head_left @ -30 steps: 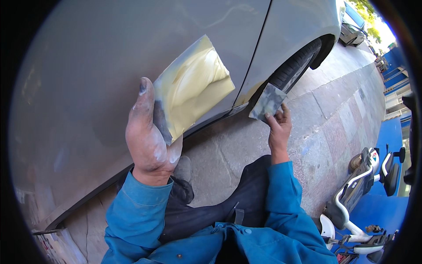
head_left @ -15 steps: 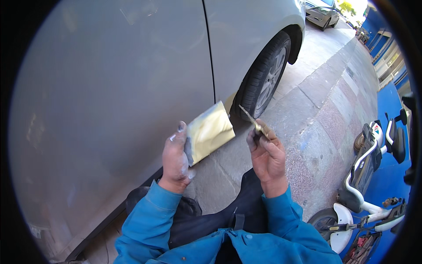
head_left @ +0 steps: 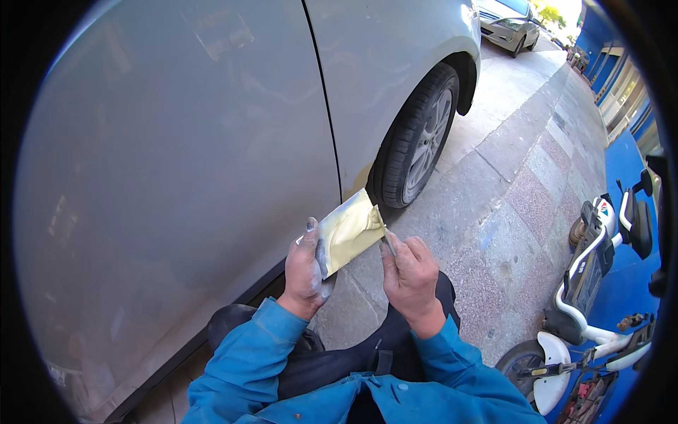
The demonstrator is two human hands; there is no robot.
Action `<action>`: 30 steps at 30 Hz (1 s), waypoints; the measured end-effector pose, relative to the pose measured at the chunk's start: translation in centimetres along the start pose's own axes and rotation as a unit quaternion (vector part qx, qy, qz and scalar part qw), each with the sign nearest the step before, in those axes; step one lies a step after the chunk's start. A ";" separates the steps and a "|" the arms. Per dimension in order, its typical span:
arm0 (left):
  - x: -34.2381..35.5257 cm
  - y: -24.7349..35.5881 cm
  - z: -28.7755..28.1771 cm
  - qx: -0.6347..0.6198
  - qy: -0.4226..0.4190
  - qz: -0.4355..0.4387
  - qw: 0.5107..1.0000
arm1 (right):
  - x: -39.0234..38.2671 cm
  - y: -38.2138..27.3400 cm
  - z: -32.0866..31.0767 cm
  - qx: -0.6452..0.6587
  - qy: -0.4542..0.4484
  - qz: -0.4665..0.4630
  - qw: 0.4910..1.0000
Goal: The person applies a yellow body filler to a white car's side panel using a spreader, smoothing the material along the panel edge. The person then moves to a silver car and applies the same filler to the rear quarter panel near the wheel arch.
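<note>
My left hand (head_left: 304, 278) grips a flat board (head_left: 346, 237) along its left edge, thumb up. Pale yellow body filler is spread over most of the board, and a grey margin shows near the thumb. My right hand (head_left: 413, 279) is closed on a thin putty knife (head_left: 381, 225), whose blade meets the board's right edge. Much of the knife is hidden by the fingers and the filler. Beside my hands stands a silver-grey car (head_left: 176, 141); a yellowish patch (head_left: 366, 177) shows low on its panel by the wheel.
The car's front wheel (head_left: 424, 138) is just beyond the board. Paving (head_left: 522, 212) stretches to the right, where a white scooter (head_left: 586, 283) lies along the view's edge by a blue wall (head_left: 621, 297). Another car (head_left: 508, 25) is parked farther off.
My right hand has moved down and left, bringing the putty knife from apart to against the board's right edge. My left hand and the board have shifted slightly right and down.
</note>
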State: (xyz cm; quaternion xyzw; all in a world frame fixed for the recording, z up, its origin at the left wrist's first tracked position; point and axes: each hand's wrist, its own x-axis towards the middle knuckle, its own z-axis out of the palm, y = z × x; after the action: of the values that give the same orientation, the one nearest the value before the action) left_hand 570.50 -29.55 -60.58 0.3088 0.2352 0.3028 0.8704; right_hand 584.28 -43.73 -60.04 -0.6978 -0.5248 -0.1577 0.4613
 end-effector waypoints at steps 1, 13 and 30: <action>0.2 0.1 0.0 -0.013 0.000 0.000 1.000 | 0.0 0.1 -0.1 -0.008 -0.010 -0.001 1.000; 0.3 0.4 1.3 0.133 0.008 0.121 0.984 | -0.5 -1.4 -2.0 0.014 -0.008 -0.018 1.000; 0.3 4.7 2.1 0.112 0.134 0.286 0.942 | -5.2 5.2 11.3 0.528 0.065 0.604 0.594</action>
State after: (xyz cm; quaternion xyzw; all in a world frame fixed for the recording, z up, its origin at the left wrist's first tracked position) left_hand 570.17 -27.27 -55.97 0.4149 0.2836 0.5497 0.6672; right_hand 583.74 -37.80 -72.14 -0.4777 0.0569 0.4167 0.7713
